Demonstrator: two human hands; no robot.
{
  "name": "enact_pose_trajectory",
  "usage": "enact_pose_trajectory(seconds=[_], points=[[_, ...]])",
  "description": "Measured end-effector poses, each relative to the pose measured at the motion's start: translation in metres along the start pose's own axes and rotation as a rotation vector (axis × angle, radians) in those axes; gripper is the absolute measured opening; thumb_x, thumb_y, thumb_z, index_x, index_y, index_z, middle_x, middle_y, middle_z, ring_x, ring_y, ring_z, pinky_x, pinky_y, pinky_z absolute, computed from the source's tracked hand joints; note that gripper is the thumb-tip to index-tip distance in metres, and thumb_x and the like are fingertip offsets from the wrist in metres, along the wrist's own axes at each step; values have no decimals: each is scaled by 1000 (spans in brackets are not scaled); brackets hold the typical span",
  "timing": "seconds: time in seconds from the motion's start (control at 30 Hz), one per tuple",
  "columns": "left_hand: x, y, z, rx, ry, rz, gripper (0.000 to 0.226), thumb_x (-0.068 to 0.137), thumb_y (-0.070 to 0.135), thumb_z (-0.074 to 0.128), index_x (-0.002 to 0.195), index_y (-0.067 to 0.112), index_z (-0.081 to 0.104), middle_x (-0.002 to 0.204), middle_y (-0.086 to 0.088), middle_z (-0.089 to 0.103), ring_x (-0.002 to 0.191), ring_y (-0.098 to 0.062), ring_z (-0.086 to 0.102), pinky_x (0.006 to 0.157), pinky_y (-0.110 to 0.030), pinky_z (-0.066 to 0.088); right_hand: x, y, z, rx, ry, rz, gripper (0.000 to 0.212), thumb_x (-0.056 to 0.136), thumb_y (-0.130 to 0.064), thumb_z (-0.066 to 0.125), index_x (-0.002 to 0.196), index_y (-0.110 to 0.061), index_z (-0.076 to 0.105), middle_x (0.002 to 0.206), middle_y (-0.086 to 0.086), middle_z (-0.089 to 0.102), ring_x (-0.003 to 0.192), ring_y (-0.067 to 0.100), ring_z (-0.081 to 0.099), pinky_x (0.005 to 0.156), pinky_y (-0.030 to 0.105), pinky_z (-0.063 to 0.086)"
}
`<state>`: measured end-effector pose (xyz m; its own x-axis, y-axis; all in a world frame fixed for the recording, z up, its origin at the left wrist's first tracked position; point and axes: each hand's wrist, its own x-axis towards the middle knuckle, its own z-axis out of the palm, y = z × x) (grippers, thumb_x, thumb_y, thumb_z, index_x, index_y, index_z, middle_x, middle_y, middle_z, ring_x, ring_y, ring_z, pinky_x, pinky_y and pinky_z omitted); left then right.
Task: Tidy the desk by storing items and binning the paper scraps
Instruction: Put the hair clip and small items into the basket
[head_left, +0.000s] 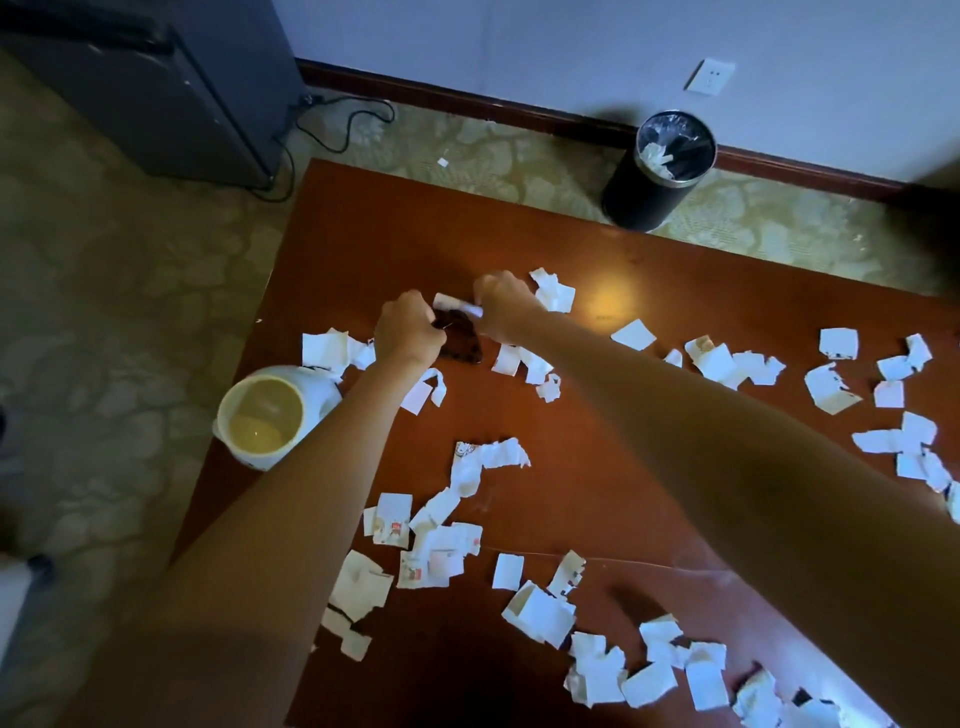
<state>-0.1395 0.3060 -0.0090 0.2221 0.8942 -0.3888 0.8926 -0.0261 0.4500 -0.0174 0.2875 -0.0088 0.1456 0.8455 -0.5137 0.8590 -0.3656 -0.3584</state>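
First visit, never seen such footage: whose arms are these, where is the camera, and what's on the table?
No machine: a person wears one camera on the head, looking down at their own arms. The left hand and right hand meet over a brown desk strewn with torn paper scraps. The left grips a small dark object; the right pinches a small white item; what either is, I cannot tell. A white cup stands at the desk's left edge. A black bin, paper inside, stands on the floor beyond.
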Motion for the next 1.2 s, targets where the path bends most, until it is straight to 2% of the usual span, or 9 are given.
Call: enact_pose_trajectory(seconds=[0.13,0.27,0.43,0.6,0.8,0.93,1.0,1.13,1.2], points=[[-19,9,-8,-79,33,11,2,85,3,59,86,3,61,107,-18,67,103,-31,61,73,-29,45,-16,18,-1,169,58,91,19,82,-16,64,86,-9,47,70,-2,39,73,18,47,47,20,31],[-48,30,-16,-260,86,31,20,86,1,58,106,-1,56,113,-16,63,106,-26,61,77,-24,47,-56,41,-13,429,165,161,21,86,-22,58,73,-11,44,68,0,48,58,14,46,46,21,34],[-99,85,-4,-423,64,134,19,85,6,62,103,6,57,96,-3,60,92,-17,62,70,-22,51,-130,102,-23,753,340,307,14,86,-18,56,78,-7,58,61,1,53,46,7,48,44,20,35],[-155,164,38,-471,3,298,20,85,7,62,104,8,57,97,0,58,88,-12,57,70,-16,48,-209,188,-31,833,464,395,30,88,-15,57,59,-15,50,54,-2,48,46,8,42,40,14,34],[-234,296,118,-466,-43,444,17,84,9,64,100,8,59,95,1,58,85,-9,54,57,-9,40,-301,323,-50,875,713,449,19,85,-20,63,94,-9,50,71,3,54,49,7,46,33,8,33],[-276,390,180,-480,-45,483,13,81,10,65,88,15,54,90,1,56,85,-12,52,63,-18,42,-347,421,-75,883,765,429,21,82,-16,64,71,-10,47,60,4,52,45,1,52,49,17,40],[-292,434,209,-465,-30,480,15,81,12,65,86,16,52,89,3,55,85,-13,51,68,-24,43,-368,467,-90,875,760,407,24,83,-16,65,67,-9,50,64,10,55,54,12,53,58,28,43],[-319,518,254,-458,-76,492,20,85,8,61,97,15,46,83,7,49,80,-11,47,54,-17,32,-405,548,-120,854,771,420,38,86,-20,63,53,-9,45,50,7,41,45,11,42,52,27,30],[-325,556,274,-419,-83,522,25,85,5,59,107,10,50,88,2,51,80,-13,48,61,-19,33,-417,586,-133,854,771,440,36,87,-18,61,56,-3,49,52,9,40,47,10,41,47,26,26]])
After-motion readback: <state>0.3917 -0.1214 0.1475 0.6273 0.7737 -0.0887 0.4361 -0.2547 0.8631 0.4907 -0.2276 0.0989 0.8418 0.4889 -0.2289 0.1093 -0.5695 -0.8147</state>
